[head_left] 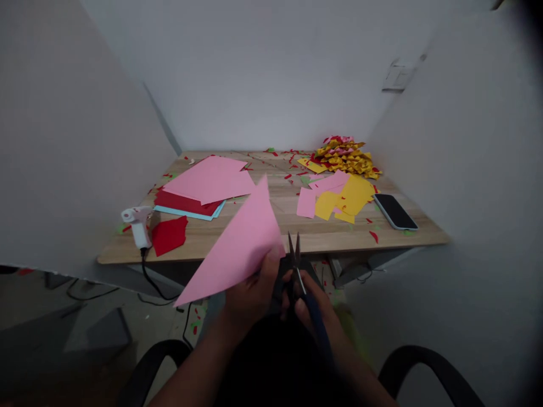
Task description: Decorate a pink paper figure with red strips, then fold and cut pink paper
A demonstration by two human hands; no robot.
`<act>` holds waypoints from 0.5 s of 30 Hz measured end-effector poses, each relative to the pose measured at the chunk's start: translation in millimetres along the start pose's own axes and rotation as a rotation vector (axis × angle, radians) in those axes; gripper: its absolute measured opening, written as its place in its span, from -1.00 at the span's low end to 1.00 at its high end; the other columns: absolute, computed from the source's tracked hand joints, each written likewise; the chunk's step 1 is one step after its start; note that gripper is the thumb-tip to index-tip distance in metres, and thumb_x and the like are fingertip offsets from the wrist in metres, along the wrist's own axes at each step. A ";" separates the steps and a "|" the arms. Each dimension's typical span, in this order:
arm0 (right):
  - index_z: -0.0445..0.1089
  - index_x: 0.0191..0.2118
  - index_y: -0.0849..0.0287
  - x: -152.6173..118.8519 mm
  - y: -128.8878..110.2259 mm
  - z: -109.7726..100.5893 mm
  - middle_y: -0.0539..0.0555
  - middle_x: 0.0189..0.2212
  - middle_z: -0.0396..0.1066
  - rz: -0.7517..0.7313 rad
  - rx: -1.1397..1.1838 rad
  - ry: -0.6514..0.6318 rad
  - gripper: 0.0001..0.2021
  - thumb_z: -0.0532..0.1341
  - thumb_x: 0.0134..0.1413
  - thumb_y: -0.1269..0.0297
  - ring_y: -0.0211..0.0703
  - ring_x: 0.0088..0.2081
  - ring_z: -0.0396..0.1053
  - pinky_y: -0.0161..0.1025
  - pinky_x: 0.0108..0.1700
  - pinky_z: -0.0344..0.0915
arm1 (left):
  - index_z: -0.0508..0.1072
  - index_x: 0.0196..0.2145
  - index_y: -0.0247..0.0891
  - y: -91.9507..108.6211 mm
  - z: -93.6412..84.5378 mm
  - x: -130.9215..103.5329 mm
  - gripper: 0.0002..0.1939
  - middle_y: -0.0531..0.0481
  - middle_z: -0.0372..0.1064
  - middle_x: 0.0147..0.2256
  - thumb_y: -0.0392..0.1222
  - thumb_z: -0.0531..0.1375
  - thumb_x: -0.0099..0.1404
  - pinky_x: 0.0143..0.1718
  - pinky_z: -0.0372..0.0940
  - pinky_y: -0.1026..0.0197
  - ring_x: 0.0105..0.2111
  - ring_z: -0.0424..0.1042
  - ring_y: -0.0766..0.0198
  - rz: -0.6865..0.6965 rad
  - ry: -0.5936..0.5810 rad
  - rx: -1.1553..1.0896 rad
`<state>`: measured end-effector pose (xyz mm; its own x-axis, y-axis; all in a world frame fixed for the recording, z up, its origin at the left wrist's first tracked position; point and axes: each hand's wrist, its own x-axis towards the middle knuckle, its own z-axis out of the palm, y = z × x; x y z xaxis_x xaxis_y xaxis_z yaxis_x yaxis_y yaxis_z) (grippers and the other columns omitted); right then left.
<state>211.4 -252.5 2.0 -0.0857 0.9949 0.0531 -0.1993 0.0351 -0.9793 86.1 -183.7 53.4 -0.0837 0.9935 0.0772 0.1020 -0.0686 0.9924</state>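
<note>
In my left hand [252, 288] is a pink sheet of paper [241, 243], shaped like a large triangle and gripped near its lower right edge. My right hand [311, 299] is wrapped round a pair of scissors [294, 254] with dark handles. The scissor blades are parted and point up and away from me, just right of the paper and apart from it. Both hands are in front of the table's near edge, above my lap. Part of the left fingers is hidden behind the paper.
On the wooden table [275, 220], pink sheets [207, 175] overlap red and light blue ones. A white glue gun [139, 223] stands left, beside a red scrap [169, 234]. To the right are yellow pieces [356, 195], a phone [395, 212] and a heap of folded paper [345, 155].
</note>
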 end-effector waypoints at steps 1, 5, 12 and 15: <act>0.24 -0.06 0.05 2.8 5.6 -1.0 -0.09 -0.46 0.18 0.005 0.007 0.009 -0.56 0.20 0.21 -0.21 -0.27 -0.45 0.15 -0.31 -0.40 0.16 | 0.43 -0.62 -0.16 -4.4 1.0 3.9 -0.62 0.04 0.41 -0.59 0.16 0.28 0.12 -0.42 0.35 0.25 -0.50 0.40 0.22 -0.024 -0.016 -0.011; 0.26 -0.10 0.09 11.7 27.8 -5.3 -0.05 -0.39 0.26 0.086 0.012 0.007 -0.57 0.22 0.20 -0.18 -0.28 -0.44 0.17 -0.31 -0.39 0.18 | 0.27 -0.73 -0.17 -31.5 8.8 10.7 -0.50 0.09 0.18 -0.70 0.20 0.16 0.18 -0.48 0.24 0.26 -0.62 0.23 0.32 -0.330 -0.181 -0.053; 0.29 -0.17 0.10 17.9 44.9 -14.1 -0.01 -0.34 0.31 0.238 0.040 0.042 -0.62 0.28 0.17 -0.11 -0.26 -0.38 0.24 -0.28 -0.31 0.22 | 0.36 -0.63 -0.24 -77.5 7.9 0.7 -0.49 0.07 0.25 -0.68 0.30 0.22 0.06 -0.57 0.11 0.29 -0.66 0.21 0.36 -0.624 -0.296 -0.019; 0.28 -0.14 0.08 20.7 43.8 -17.5 -0.02 -0.33 0.31 0.324 0.042 0.052 -0.60 0.29 0.14 -0.13 -0.25 -0.38 0.24 -0.28 -0.32 0.21 | 0.45 -0.51 -0.30 -87.4 -1.7 2.9 -0.33 0.04 0.33 -0.61 0.48 0.24 -0.03 -0.60 0.06 0.30 -0.65 0.20 0.38 -0.642 -0.342 -0.033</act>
<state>218.0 -228.7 -43.2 -0.1018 0.9571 -0.2713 -0.2100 -0.2872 -0.9345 75.3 -174.9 -32.9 0.1981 0.8113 -0.5501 0.1067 0.5400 0.8348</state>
